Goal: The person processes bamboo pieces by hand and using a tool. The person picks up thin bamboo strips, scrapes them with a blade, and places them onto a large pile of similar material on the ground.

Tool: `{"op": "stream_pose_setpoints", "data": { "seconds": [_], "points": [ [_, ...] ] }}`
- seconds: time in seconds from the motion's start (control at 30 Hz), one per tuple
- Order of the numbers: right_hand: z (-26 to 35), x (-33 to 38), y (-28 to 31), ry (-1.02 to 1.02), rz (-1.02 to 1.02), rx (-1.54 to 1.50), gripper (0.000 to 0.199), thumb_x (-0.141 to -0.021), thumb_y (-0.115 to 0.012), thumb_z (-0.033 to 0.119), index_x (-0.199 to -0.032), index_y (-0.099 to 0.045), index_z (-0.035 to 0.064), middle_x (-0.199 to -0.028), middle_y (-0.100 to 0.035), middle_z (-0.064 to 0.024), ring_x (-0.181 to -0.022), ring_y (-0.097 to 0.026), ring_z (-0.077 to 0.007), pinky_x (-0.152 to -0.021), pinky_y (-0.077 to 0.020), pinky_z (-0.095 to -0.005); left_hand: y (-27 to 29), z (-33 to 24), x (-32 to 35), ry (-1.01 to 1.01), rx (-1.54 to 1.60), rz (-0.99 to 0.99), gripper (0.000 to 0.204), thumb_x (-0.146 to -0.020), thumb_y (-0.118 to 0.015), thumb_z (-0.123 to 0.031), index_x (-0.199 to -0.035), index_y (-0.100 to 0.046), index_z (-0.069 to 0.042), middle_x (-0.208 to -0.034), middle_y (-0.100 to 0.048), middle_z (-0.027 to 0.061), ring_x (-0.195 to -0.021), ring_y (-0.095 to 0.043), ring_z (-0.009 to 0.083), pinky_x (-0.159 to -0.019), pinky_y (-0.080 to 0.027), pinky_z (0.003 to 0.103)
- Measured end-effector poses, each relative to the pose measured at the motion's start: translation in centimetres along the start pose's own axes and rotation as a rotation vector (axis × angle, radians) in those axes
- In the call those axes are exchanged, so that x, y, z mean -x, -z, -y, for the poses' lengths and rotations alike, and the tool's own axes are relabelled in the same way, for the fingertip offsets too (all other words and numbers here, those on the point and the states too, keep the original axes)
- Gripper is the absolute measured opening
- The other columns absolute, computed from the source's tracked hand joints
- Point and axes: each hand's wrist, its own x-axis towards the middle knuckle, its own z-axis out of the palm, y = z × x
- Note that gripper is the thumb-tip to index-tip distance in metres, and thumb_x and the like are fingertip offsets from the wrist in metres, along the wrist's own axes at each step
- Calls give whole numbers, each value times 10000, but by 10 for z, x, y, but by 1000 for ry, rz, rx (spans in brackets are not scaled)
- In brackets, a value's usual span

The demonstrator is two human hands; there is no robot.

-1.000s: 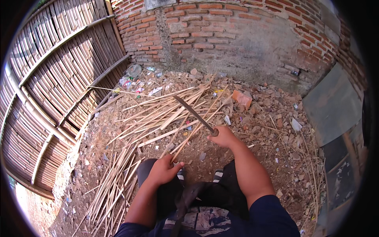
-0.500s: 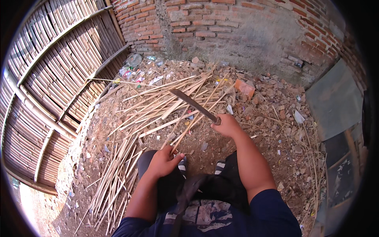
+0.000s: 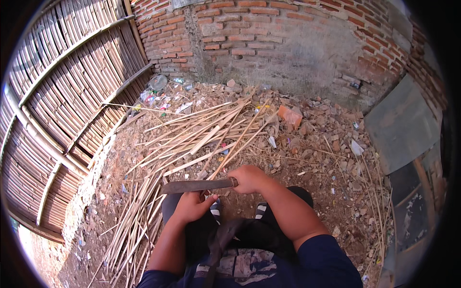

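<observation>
One long knife [image 3: 198, 186] is held at seven o'clock from the view's centre, just over the left hand [image 3: 193, 208]. Its handle is wrapped by the closed grip of the right hand [image 3: 248, 179]; its long axis is laid crosswise, tip pointed to nine o'clock. It is judged stiff and fairly heavy, best taken by the handle. From behind it, a pale strip [image 3: 231, 157], probably light and springy, is pointed between one and two o'clock; whether it is pinched by the half-curled left grip cannot be told.
</observation>
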Motion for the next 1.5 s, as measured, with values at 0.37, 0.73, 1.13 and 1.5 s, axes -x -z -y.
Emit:
{"op": "stream_pose_setpoints", "data": {
  "seconds": [0.37, 0.73, 1.13, 1.5],
  "points": [
    [-67, 5, 9, -384, -337, -331, 536, -796, -797, 387, -1169, -700, 14, -975, -718, -210, -938, -703, -353, -833, -536, -416, 1, -4, 0, 69, 25, 17, 507, -873, -750, -473, -987, -636, 7, -792, -654, 159, -775, -663, 304, -707, -505, 421],
    [-21, -1, 7, -116, 4, -199, 403, -789, -823, 388, -1013, -728, 67, -807, -700, -150, -773, -696, -332, -718, -531, -425, -2, 4, 3, 20, 2, -31, 515, -872, -746, -488, -965, -644, 8, -742, -644, 161, -727, -669, 339, -685, -516, 423],
    [-56, 3, 22, -383, -234, -287, 624, -802, -803, 421, -1219, -662, -22, -868, -725, -177, -843, -706, -324, -768, -533, -425, -2, 4, 0, 19, 4, -26, 517, -865, -746, -508, -959, -652, -8, -731, -640, 161, -739, -675, 354, -691, -519, 430],
    [-26, 1, 15, -152, 6, -190, 390, -800, -803, 385, -1038, -722, 87, -856, -715, -174, -852, -710, -354, -753, -536, -431, -3, 1, 2, 27, -51, -33, 542, -858, -747, -516, -972, -649, 5, -749, -663, 188, -763, -690, 382, -705, -528, 456]
  ]
}}
